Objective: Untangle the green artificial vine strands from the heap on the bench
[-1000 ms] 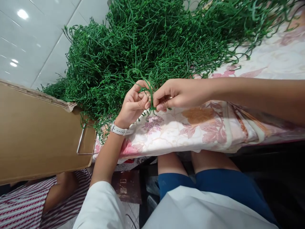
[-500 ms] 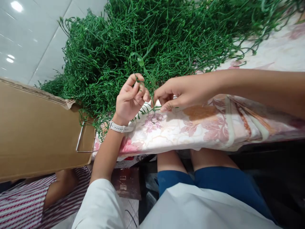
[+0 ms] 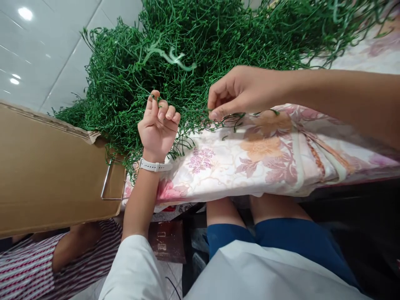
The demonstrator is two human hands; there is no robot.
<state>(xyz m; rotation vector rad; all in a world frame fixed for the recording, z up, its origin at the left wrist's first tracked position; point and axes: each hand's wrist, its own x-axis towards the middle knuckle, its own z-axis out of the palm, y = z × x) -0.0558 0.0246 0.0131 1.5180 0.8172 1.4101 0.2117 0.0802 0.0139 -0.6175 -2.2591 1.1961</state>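
Note:
My left hand [image 3: 158, 125], wearing a white watch strap [image 3: 154, 166], is palm-up in front of a big heap of thin, plastic-looking green stems [image 3: 187, 37]. Its thumb and forefinger pinch a small green stem piece [image 3: 155, 98]; the other fingers curl loosely. To its right, my right hand [image 3: 229, 93] is closed palm-down at the heap's near edge. Its thumb and forefinger press together on a thin green stem, mostly hidden. A pale, blurred green strand [image 3: 173, 58] shows above my left hand, against the heap, touching neither hand.
A floral cloth [image 3: 225, 179] covers the table. At the left stand a cardboard box [image 3: 56, 175] and a bent metal wire frame [image 3: 108, 181]. Beyond is a glossy tiled wall [image 3: 34, 54]. Another person in striped clothing [image 3: 28, 266] sits at the lower left.
My hands have moved apart, the left going left and the right going up and right. A branched green strand that was by my fingers is now higher and away from them.

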